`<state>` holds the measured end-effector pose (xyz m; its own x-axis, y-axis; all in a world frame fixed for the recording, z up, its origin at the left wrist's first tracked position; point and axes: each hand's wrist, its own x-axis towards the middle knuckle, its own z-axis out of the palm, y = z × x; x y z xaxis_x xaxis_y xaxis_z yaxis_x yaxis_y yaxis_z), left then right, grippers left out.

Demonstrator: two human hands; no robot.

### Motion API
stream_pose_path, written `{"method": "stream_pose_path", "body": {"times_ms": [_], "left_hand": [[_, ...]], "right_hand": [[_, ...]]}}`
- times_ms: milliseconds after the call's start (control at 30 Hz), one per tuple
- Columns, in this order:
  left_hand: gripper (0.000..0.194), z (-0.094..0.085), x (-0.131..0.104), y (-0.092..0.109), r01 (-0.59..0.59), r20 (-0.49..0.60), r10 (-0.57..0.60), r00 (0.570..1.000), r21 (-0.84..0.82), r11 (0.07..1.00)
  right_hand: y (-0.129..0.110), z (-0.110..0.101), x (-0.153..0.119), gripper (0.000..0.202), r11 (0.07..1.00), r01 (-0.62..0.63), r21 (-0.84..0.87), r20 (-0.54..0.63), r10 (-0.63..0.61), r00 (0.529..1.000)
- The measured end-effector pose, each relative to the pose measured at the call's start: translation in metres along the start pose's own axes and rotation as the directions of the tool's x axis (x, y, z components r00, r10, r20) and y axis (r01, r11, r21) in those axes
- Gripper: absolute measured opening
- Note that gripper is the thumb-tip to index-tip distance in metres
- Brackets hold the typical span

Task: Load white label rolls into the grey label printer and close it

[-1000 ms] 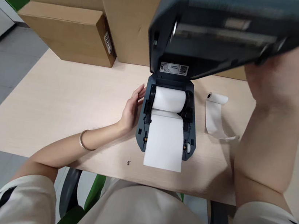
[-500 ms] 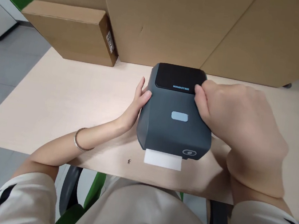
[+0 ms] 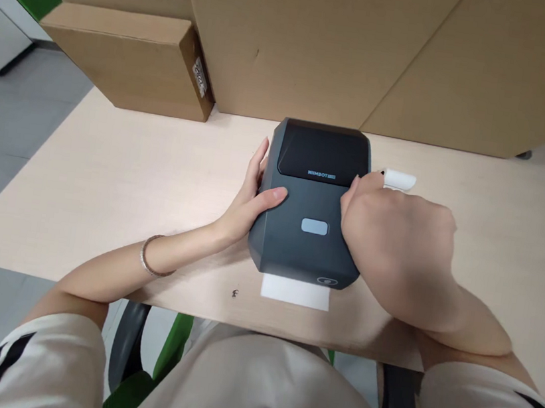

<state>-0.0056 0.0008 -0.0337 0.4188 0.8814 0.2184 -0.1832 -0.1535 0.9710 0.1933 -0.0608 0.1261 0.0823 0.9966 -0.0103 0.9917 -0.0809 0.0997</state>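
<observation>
head view: so where is the printer [image 3: 310, 199]?

it's on the table [image 3: 76, 205], in the middle, between the two hands.

what does it look like?

it's dark gray, with a black part [image 3: 324, 150] on top at the back and a light blue bar [image 3: 314, 226] nearer the front. the top is down.

does anything poke out?

yes, a bit of white paper [image 3: 295, 292] pokes out at the front.

how is the left hand [image 3: 244, 212]?

it's spread out, not clenched. the thumb [image 3: 270, 198] rests on top of the printer, and the fingers [image 3: 259, 155] go along its left side. a bracelet [image 3: 146, 255] goes around that arm [image 3: 108, 269].

and the right hand [image 3: 391, 253]?

it's curled up and touches the right side of the top. most of its fingers are hidden, so i can't tell if they grip the edge.

what's near that hand?

a white roll [image 3: 400, 180], just behind it on the table. the hand hides some of it.

and at the back?

a big brown box [image 3: 293, 46] stands behind the printer, and a small box [image 3: 119, 70] is to the left.
</observation>
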Motion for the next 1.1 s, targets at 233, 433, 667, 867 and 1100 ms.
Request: {"method": "stream_pose_path", "body": {"times_ms": [233, 433, 667, 867, 1100], "left_hand": [[0.105, 0.005, 0.004, 0.013, -0.051, 0.045, 0.05, 0.998, 0.018, 0.999], [0.106, 0.006, 0.003, 0.016, -0.052, 0.045, 0.051, 0.998, 0.018, 0.998], [0.103, 0.002, 0.004, 0.013, -0.064, 0.049, 0.063, 0.997, 0.037, 0.997], [0.105, 0.0, 0.006, 0.016, -0.088, 0.037, 0.085, 0.996, 0.088, 0.992], [0.099, 0.004, 0.002, 0.019, -0.068, 0.047, 0.064, 0.997, 0.077, 0.995]], "right_hand": [[-0.001, 0.003, -0.004, 0.037, 0.999, -0.029, -0.046, 0.02, 0.03, 0.999], [-0.004, 0.007, -0.006, 0.047, 0.997, -0.005, -0.082, -0.077, -0.001, 0.997], [0.002, 0.007, -0.008, 0.044, 0.988, 0.131, 0.08, -0.206, -0.112, 0.972], [0.0, 0.01, 0.014, 0.036, 0.868, 0.41, 0.281, -0.272, -0.338, 0.901], [0.012, 0.018, 0.035, 0.043, 0.495, 0.38, 0.781, -0.176, -0.41, 0.895]]}}
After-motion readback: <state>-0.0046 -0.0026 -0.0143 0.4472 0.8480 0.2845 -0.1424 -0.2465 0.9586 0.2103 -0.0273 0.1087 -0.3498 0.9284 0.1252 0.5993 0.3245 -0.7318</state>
